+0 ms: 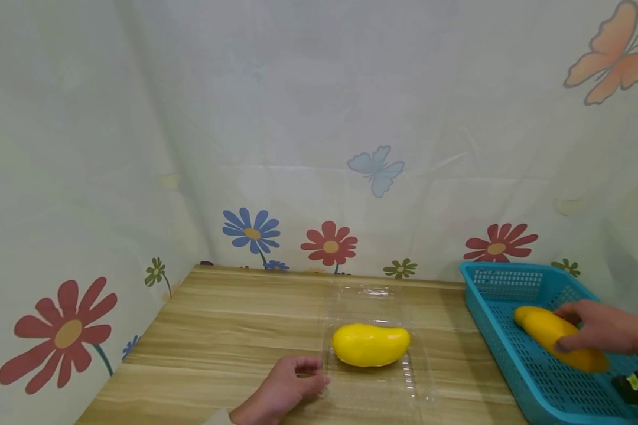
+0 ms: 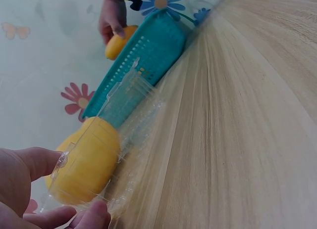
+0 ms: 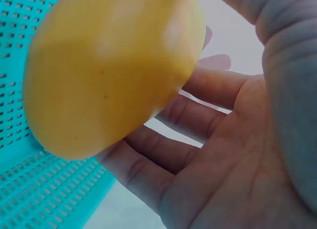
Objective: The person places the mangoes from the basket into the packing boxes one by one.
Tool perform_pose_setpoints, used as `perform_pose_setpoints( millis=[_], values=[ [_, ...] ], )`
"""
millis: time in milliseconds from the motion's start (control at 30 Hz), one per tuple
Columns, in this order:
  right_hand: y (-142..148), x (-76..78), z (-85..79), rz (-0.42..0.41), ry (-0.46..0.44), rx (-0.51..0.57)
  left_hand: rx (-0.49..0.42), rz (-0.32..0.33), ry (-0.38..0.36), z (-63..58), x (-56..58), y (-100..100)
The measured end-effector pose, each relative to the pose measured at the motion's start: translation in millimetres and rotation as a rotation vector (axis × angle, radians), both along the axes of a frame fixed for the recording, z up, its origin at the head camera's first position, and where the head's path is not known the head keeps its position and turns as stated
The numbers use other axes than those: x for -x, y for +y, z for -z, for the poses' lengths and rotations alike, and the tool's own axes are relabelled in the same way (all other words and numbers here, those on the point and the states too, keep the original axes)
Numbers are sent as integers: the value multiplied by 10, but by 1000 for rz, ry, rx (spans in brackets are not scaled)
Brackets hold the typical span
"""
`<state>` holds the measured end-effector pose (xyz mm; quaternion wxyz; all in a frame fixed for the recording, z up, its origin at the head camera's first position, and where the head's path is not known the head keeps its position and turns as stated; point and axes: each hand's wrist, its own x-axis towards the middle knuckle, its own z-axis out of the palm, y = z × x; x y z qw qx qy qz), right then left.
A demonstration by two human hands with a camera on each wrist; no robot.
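Observation:
A clear plastic clamshell box (image 1: 416, 378) lies with its lid laid back on the table, and a yellow mango (image 1: 371, 345) sits in it. My left hand (image 1: 286, 386) pinches the box's left edge, thumb on one side and fingers on the other; the left wrist view shows this close up. My right hand (image 1: 598, 330) grips a second, more orange mango (image 1: 544, 330) over the blue basket (image 1: 491, 354). In the right wrist view the fingers (image 3: 143, 174) curl behind this mango, which has small dark specks.
The basket, with perforated walls, stands at the right of the wood-grain table (image 1: 234, 330). A small black item (image 1: 634, 388) shows by my right wrist. A sheet (image 1: 298, 118) printed with flowers and butterflies hangs behind and to the left.

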<state>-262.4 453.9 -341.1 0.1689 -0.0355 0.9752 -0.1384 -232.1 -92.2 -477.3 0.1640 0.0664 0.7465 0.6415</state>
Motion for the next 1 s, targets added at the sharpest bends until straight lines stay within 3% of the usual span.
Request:
perform_pose_setpoints(
  millis=[567,1000],
  values=[
    [-430,-42,-159,-112,120,-3,12,-7,-32,-13,12,10],
    [-821,-140,-190,-209,193,54,13,-9,5,6,2,4]
  ],
)
